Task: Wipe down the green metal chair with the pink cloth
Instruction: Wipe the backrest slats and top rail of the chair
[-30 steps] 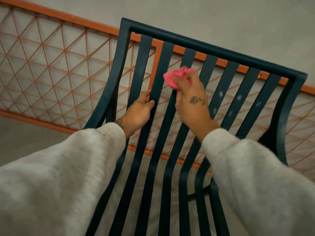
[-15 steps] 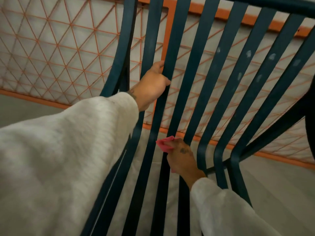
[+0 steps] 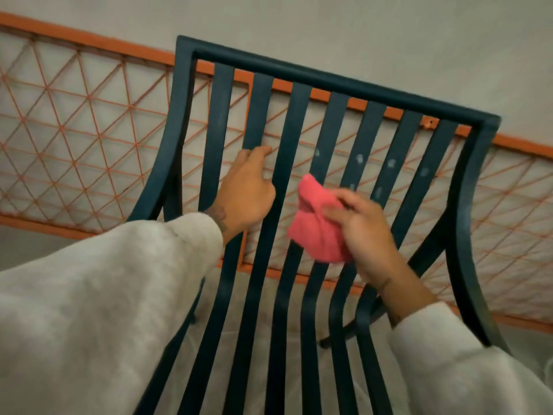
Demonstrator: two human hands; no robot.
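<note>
dark green chair (image 3: 260, 109), pink cloth (image 3: 317, 232), orange lattice railing (image 3: 77, 139)

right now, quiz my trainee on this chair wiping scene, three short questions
1. True or false: the left hand grips a slat of the green chair.
2. Which hand holds the pink cloth? A) left B) right C) both
3. Fill in: the pale spots sit on slats between the pink cloth and the green chair's ____ rail.
Key: 1 true; 2 B, the right hand; 3 top.
</note>
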